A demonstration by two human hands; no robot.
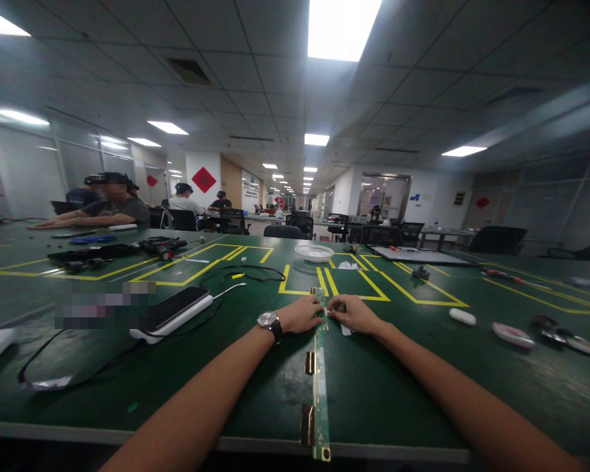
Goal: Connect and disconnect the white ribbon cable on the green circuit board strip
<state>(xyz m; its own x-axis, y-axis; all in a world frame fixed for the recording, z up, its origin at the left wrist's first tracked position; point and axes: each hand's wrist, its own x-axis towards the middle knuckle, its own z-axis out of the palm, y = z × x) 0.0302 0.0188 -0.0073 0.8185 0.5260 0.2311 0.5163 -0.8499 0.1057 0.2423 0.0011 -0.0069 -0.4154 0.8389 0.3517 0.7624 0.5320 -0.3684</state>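
Circuit-board strip [319, 387], narrow, green, with brassy tabs, runs from the worktop's [413, 393] near edge toward its middle. Left hand [301, 316] and right hand [354, 314], fingers curled, touch its far end; an actual grip isn't discernible.

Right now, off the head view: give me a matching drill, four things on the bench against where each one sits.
Things
1. long narrow green circuit board strip
2. round white plastic mesh basket
3. black smartphone
4. silver-cased wristwatch

Places
a. on the wrist behind the left hand
b. on a white slab, left of the left hand
c. beyond both hands, by the yellow tape lines
d. running from the left hand and right hand to the near edge of the green table

Pairs: 1-d, 2-c, 3-b, 4-a
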